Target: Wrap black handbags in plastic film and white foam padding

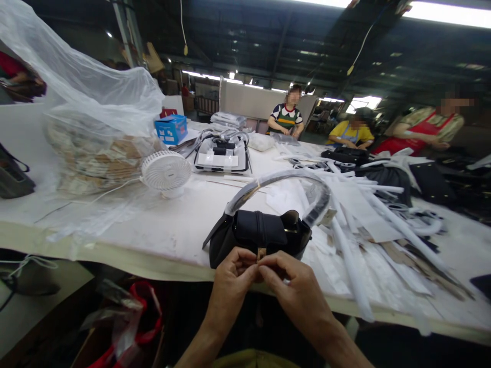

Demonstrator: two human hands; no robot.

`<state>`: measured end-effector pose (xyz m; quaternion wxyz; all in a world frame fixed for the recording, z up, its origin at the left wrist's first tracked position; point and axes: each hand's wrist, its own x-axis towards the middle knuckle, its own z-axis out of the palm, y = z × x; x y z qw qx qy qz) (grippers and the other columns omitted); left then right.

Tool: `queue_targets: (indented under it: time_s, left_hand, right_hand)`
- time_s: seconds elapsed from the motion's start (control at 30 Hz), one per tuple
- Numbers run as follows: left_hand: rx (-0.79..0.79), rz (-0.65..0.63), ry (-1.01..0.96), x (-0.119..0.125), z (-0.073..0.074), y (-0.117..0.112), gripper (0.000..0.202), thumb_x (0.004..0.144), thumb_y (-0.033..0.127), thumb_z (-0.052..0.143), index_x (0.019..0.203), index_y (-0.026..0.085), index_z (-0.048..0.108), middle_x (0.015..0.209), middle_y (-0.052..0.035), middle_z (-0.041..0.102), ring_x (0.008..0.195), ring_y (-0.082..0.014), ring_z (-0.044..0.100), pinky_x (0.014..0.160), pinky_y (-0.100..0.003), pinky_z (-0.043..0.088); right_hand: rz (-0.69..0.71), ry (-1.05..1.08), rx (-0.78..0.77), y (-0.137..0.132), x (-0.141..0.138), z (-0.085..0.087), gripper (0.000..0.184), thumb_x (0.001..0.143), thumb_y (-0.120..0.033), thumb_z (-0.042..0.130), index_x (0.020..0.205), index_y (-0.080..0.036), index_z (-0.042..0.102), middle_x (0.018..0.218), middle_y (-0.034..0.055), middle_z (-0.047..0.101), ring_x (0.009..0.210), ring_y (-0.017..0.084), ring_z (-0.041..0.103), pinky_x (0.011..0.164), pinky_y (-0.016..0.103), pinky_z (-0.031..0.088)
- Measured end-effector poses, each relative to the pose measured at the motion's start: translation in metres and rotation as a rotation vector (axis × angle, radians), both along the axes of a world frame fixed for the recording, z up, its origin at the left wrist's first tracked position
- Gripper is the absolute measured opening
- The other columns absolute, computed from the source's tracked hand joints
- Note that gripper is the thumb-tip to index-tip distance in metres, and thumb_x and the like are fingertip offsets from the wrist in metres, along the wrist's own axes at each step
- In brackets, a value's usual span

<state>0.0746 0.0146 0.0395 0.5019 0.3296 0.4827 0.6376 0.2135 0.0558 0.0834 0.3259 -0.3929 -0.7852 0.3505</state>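
A black handbag (245, 227) stands at the table's near edge, its arched handle (284, 179) wrapped in clear plastic. On its front flap is a gold-coloured clasp (261, 253). Just in front of that clasp, my left hand (235, 271) and my right hand (289, 278) meet with thumbs and forefingers pinched together. Whatever lies between the fingertips is too small or hidden to name. The lower front of the bag is covered by both hands.
Left of the bag are a white fan (165, 171), a blue box (171, 129) and a large clear plastic bag of packets (103, 153). Another wrapped handbag (222, 153) sits farther back. White tubes and sheets (356, 209) crowd the right. Several people work beyond the table (153, 225).
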Motion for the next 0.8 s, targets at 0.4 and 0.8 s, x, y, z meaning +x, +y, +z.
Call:
queue_targets:
  time_s: [0.4, 0.8]
  left_hand:
    - [0.021, -0.045, 0.066, -0.007, 0.001, -0.003, 0.040, 0.078, 0.034, 0.071, 0.111, 0.017, 0.059, 0.077, -0.0003, 0.066, 0.070, -0.0173, 0.068, 0.070, -0.030, 0.057]
    - [0.123, -0.061, 0.365, -0.004, -0.009, -0.001, 0.014, 0.088, 0.032, 0.060, 0.099, 0.022, 0.062, 0.085, -0.0027, 0.071, 0.077, -0.0188, 0.069, 0.072, -0.027, 0.054]
  right_hand:
    - [0.044, 0.222, -0.605, 0.035, -0.004, -0.012, 0.051, 0.079, -0.064, 0.061, 0.073, -0.013, 0.065, 0.052, -0.0004, 0.059, 0.043, 0.011, 0.052, 0.042, 0.022, 0.043]
    - [-0.146, 0.611, -0.784, 0.011, -0.023, -0.042, 0.042, 0.070, -0.054, 0.077, 0.080, -0.015, 0.065, 0.052, -0.0065, 0.046, 0.044, 0.006, 0.038, 0.039, 0.017, 0.028]
